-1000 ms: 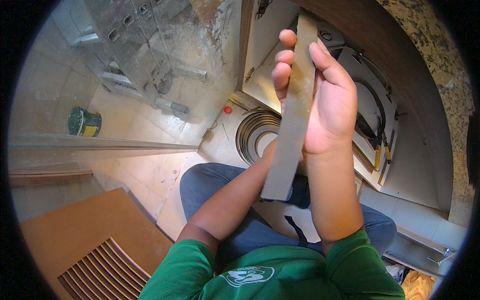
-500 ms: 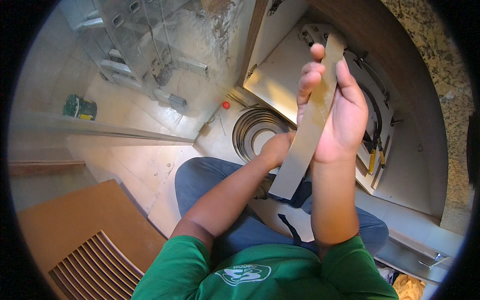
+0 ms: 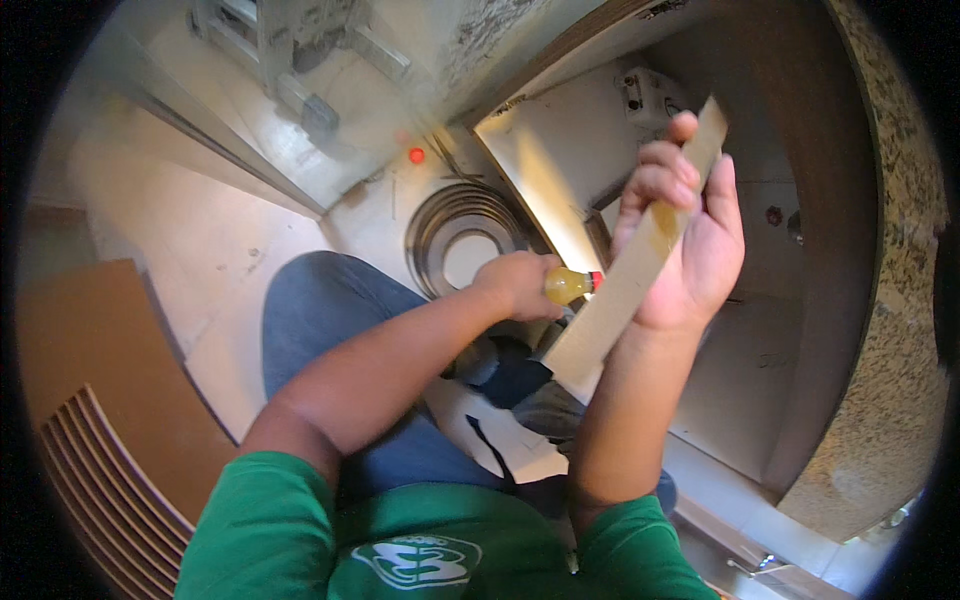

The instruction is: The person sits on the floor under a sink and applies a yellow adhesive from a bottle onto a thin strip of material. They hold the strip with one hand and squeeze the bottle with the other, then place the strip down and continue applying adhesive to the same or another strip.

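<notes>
Strip (image 3: 630, 277), flat, greyish-tan: in the head view, we hold it slantwise in our curled right hand (image 3: 692, 262). Bottle (image 3: 565, 286), small, yellowish, red-capped: gripped in our left hand (image 3: 515, 284), near the strip. Coiled bands (image 3: 424, 238): beyond that hand.

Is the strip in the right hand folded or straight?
Straight: the strip runs in one length across the right hand, both ends showing, no fold visible.

pale tiled floor (image 3: 225, 255) | open brown cabinet (image 3: 840, 230) | speckled stone countertop (image 3: 905, 330), right
</notes>
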Available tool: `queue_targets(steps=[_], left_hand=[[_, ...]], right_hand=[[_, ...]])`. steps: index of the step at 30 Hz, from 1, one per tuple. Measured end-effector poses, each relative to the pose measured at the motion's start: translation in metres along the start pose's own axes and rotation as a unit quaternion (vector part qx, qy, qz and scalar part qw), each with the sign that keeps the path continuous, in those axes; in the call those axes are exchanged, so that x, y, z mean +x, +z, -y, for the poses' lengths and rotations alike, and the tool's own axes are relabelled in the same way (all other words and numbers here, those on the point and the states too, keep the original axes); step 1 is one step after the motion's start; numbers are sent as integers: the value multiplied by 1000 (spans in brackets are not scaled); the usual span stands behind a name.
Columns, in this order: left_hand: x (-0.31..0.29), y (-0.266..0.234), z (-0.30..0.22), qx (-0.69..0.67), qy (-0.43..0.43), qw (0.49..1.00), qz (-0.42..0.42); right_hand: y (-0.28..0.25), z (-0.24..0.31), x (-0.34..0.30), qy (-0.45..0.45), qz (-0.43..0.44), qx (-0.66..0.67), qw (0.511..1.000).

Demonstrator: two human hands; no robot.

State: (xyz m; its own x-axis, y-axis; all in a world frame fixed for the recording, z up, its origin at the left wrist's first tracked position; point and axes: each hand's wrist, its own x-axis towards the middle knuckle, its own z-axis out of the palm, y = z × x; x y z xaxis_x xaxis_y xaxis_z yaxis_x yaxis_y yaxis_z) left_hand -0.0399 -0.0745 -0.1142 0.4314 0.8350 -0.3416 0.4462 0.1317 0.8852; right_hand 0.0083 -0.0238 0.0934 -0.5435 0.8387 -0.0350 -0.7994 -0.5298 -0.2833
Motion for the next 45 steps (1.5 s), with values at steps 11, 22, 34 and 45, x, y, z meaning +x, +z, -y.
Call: queue_targets(steps=[11, 22, 34, 45], left_hand=[[2, 10, 9, 36, 36, 996, -67], [-6, -4, 2, 38, 26, 997, -63], [0, 3, 9, 65, 46, 995, -53], [-8, -12, -5, 27, 1, 999, -43]], right_hand=[[9, 3, 71, 41, 109, 1, 993], [21, -5, 53, 31, 101, 105, 989], [16, 3, 13, -39, 78, 123, 989], [-16, 40, -99, -113, -82, 46, 989]])
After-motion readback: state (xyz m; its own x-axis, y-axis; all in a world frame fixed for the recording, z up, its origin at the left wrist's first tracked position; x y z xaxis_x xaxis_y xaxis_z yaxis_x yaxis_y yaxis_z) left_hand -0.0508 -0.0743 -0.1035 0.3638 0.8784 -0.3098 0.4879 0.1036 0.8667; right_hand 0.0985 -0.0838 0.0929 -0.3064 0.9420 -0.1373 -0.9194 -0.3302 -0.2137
